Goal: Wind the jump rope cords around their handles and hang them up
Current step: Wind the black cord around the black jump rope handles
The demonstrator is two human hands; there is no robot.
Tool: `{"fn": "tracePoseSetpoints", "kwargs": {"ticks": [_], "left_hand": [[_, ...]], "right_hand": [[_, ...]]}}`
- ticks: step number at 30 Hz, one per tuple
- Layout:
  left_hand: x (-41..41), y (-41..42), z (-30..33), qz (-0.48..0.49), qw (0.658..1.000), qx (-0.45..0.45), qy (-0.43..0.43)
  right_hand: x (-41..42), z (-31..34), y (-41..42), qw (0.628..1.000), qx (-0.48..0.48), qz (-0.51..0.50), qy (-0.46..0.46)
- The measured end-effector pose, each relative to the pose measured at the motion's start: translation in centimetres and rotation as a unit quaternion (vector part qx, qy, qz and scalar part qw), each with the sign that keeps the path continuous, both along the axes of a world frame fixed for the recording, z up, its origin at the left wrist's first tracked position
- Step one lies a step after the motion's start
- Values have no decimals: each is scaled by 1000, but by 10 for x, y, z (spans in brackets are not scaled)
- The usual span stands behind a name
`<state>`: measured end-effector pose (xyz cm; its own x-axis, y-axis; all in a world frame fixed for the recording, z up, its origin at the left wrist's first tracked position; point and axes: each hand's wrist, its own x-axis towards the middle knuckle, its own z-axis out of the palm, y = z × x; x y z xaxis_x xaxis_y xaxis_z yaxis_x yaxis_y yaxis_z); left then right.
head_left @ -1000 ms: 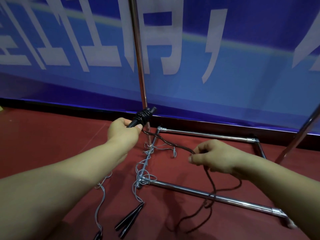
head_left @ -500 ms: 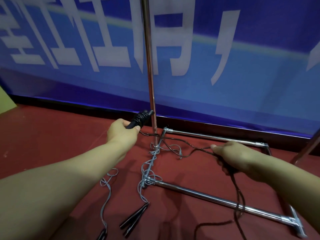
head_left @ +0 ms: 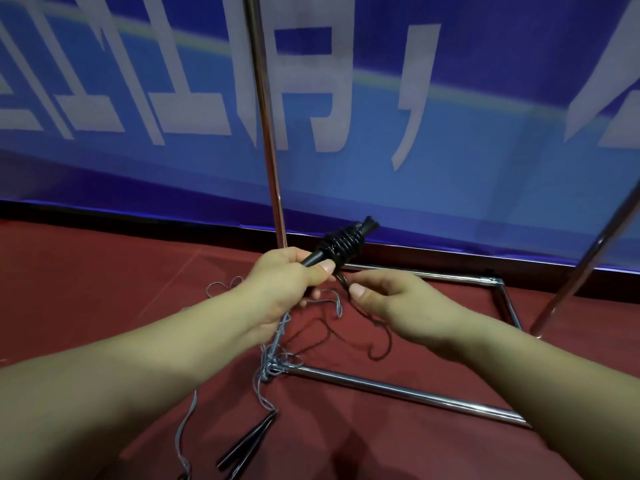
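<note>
The left hand (head_left: 287,285) grips the black handles (head_left: 313,261), fingers curled round the lower end and thumb pressed on top. The handles point toward 1 o'clock, and the coil (head_left: 344,242) of wound black cord sits bunched on their upper half, just past the thumb. At 3 o'clock of that hand, almost touching it, the right hand (head_left: 391,299) pinches the black cord (head_left: 375,336) between thumb and forefinger close under the coil. The free length hangs from the pinch toward 6 o'clock and loops loosely over the red floor (head_left: 104,289).

Risks, as I judge them: the coil looks thick and short, so if tension drops while the pinch shifts, the turns could slip toward the tips and spill off. The slack loop lies near the rack base (head_left: 398,389); pulled in carelessly, it might snag on that bar or tangle with the grey cord (head_left: 273,351) knotted round the base corner at 6 o'clock of the hands. The grey rope's handles (head_left: 247,445) lie on the floor at 7 o'clock, so a tug on a crossed strand could drag them along. A thumb sliding off the first turn would let the whole winding loosen. The rack's upright pole (head_left: 266,133) rises at 12 o'clock; nothing hangs on what is visible of it, so hanging is not yet done.
</note>
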<state>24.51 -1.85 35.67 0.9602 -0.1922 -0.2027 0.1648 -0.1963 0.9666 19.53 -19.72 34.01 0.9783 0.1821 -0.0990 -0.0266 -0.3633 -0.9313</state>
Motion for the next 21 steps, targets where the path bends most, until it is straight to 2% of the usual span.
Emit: {"fn": "tracePoseSetpoints", "kwargs": {"ticks": [5, 11, 15, 18, 21], "left_hand": [[-1, -2, 1, -15, 999, -29, 8], [-1, 3, -7, 14, 999, 8, -52], [0, 7, -12, 16, 998, 17, -65], [0, 9, -14, 15, 995, 57, -79], [-3, 9, -12, -1, 977, 150, -151]], "right_hand": [[-2, -1, 4, 1000, 19, 20, 10], [-5, 1, 15, 997, 8, 22, 70], [-9, 5, 19, 997, -23, 26, 73], [-12, 6, 22, 996, -29, 39, 72], [-13, 7, 25, 996, -65, 48, 49]]}}
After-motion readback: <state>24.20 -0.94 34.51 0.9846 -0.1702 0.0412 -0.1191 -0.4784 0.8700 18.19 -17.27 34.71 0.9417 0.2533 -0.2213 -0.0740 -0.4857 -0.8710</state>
